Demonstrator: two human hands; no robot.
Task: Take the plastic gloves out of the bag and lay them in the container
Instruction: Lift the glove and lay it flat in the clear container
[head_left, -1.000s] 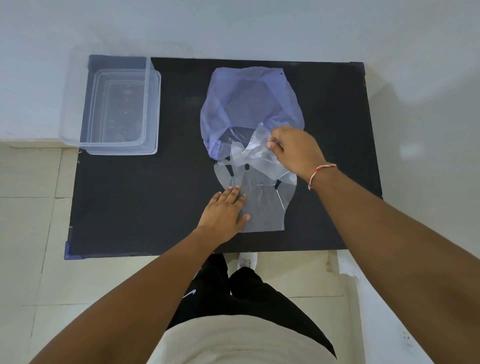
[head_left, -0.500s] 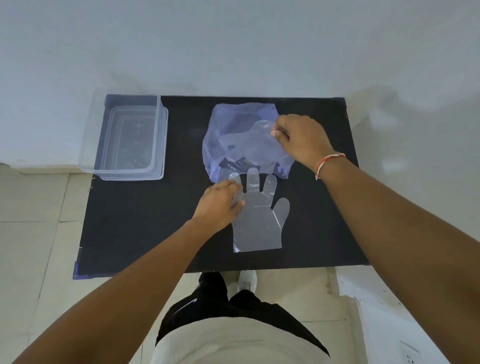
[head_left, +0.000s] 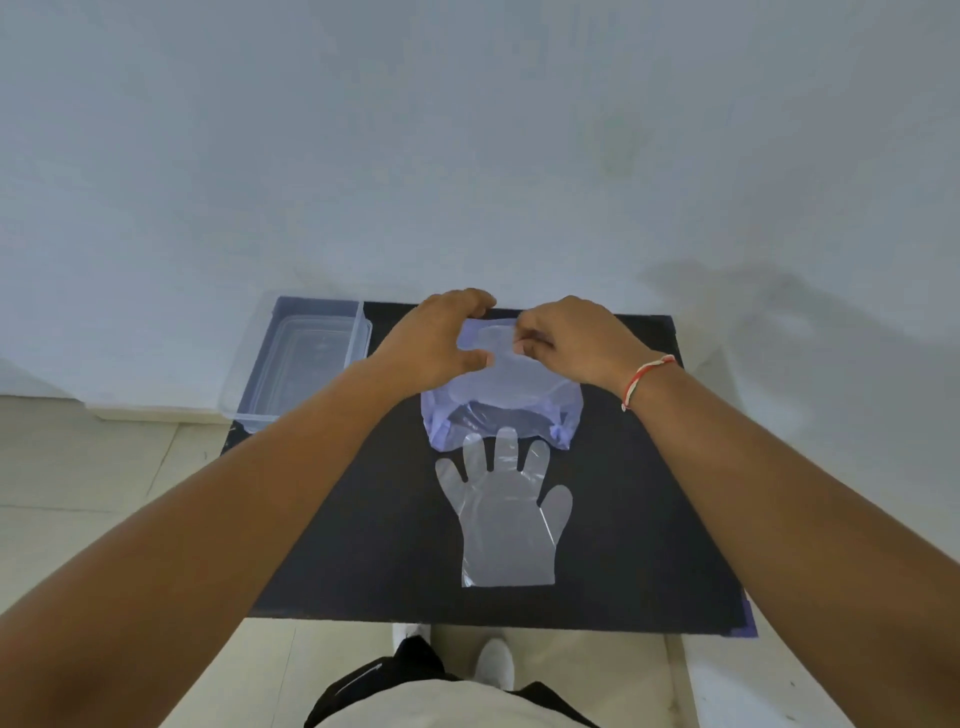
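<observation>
A clear plastic glove (head_left: 506, 525) lies flat on the black mat (head_left: 353, 545), fingers pointing at the mouth of the bluish translucent bag (head_left: 563, 410). Over the far part of the bag, my right hand (head_left: 571, 343) pinches a second clear glove (head_left: 496, 340) by its edge. My left hand (head_left: 441, 338) is beside it, thumb and fingers apart around the glove's left edge; I cannot see a firm grip. The clear plastic container (head_left: 306, 358) sits at the mat's far left corner, with nothing visible inside it.
The mat lies on a low surface against a pale wall. Tiled floor shows on the left and below. My legs and white shoes (head_left: 493, 660) are at the near edge.
My left hand left the flat glove and rose to the far side of the bag, next to my right hand. The right hand kept its pinched glove. The camera tilted up.
</observation>
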